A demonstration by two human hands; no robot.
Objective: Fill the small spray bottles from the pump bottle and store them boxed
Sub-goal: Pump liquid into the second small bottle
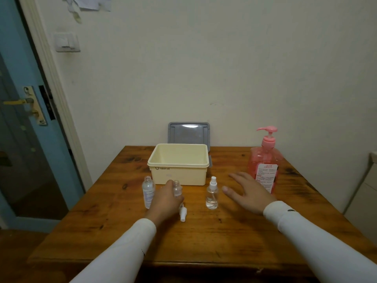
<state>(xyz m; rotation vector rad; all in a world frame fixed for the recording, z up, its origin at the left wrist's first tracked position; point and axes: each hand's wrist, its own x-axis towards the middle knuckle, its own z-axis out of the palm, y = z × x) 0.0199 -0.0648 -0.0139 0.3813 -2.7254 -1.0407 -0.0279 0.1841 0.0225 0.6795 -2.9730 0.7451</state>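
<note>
**Bottles out on table, box open and empty**

Cream storage box (178,174) at table centre-back, open, nothing inside. Grey lid (188,132) propped upright against wall just behind it.

Pink pump bottle (264,166) at back right, upright, pump head on, mostly full of pink liquid; white label facing forward.

Three small clear bottles in a row in front of box:
- Leftmost small bottle (148,190): upright, uncapped, neck open. Fill level hard to read.
- Middle small bottle (177,188): uncapped, upright or nearly so, gripped by left hand (166,201), fingers wrapped round lower body, which is hidden. Contents not readable.
- Capped spray bottle (212,194): upright, white sprayer fitted, shallow layer of clear liquid at bottom.

Loose white spray head (183,213) lying flat on wooden table (204,237), just beside left hand, near side.

Right hand (247,192) flat, fingers spread, palm down, holding nothing; between capped spray bottle and pump bottle, overlapping lower edge of pump bottle label. Touching table or hovering: cannot tell.

Both forearms in white sleeves.

Surroundings: plain wall behind, blue door (18,119) with brass handle at left, light switch (66,41) beside frame. White unit edge (365,190) at far right.
</note>
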